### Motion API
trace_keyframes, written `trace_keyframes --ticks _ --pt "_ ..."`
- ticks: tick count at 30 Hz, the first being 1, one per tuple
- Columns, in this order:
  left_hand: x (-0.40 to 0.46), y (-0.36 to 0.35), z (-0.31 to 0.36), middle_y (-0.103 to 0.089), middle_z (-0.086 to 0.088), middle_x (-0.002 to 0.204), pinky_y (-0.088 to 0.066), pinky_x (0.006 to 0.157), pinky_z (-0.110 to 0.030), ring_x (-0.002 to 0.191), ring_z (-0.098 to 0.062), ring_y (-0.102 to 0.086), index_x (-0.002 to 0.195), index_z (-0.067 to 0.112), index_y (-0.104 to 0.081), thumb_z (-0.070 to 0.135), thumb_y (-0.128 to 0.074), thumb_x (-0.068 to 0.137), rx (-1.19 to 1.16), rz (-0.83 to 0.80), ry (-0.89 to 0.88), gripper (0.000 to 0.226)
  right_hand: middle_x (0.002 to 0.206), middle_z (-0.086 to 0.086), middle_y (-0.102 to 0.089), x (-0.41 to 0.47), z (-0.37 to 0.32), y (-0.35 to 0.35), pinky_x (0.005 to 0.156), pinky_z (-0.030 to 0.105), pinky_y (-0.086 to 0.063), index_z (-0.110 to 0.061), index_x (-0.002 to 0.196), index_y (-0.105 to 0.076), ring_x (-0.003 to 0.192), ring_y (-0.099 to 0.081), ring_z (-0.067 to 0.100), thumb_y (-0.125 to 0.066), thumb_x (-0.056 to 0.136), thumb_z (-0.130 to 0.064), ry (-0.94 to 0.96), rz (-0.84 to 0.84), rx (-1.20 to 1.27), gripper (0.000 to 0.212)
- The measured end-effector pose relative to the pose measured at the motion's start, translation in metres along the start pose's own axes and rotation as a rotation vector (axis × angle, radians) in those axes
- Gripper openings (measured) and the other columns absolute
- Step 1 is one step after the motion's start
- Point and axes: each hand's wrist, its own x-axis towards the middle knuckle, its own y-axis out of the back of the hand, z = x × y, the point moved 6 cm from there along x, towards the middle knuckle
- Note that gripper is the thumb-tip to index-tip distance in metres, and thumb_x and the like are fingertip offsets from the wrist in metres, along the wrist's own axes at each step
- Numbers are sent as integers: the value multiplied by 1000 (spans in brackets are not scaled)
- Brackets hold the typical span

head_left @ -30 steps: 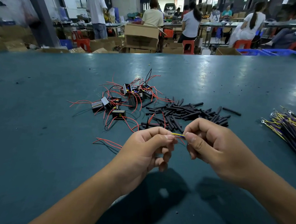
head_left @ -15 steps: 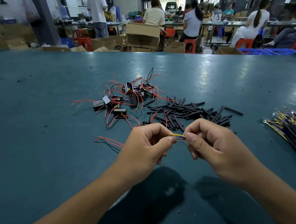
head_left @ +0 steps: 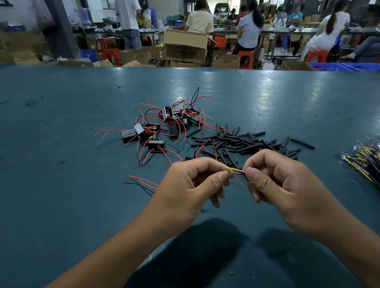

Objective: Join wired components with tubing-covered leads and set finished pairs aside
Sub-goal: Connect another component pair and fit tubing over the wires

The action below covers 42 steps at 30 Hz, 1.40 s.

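Yellow-and-blue thin wire lead point(head_left: 236, 170) pinched between my left hand point(head_left: 189, 186) and right hand point(head_left: 281, 184), open brown cardboard box point(head_left: 185, 43) behind the teal surface point(head_left: 40, 175), contents hidden.

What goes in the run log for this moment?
left hand: pinching wire end | right hand: pinching yellow wire | step: joining

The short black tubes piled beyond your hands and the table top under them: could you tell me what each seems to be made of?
Black tubes: apparently matt plastic or rubbery sleeving, perhaps heat-shrink; they look dull, slightly flattened, cut to short lengths. Table top: a smooth teal sheet, maybe vinyl or painted board; it shows soft light glare and scuffs.
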Motion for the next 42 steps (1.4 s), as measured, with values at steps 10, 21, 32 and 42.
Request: trace_keyframes --ticks 10,21,32,42 --pt "-1 5 1 -63 -3 65 -48 56 -20 56 -11 -58 83 20 -68 17 -61 88 189 66 -53 9 63 0 -62 -1 0 -5 55 16 -39 -30 90 -59 56 -49 6 -52 95 -44 19 -11 14 16" --pt "-1 1 3 -65 5 76 -54 61 -25 67 -11 -61 91 22 -69 14 -60 93 113 -4 -53 13 62 1 -62 0 1 0 53 17 -36 -30 90 -59 54 -44 10 -51 94 -42 -3 -2 13 16" --pt "-2 0 5 -66 4 76 -55 63 -26 67 -10 -62 91 18 -69 13 -59 92 79 -11 -46 11 62 1 -63 1 1 -1 53 20 -37 -31 89 -60 55 -45 16 -52 92 -45 -13 -1 32 16" --pt "-3 2 10 -63 0 73 -49 58 -22 61 -9 -59 88 21 -67 14 -59 91 235 40 -78 12 62 0 -63 1 1 -2 54 15 -37 -31 90 -59 54 -47 6 -52 93 -44 7 5 12 16"
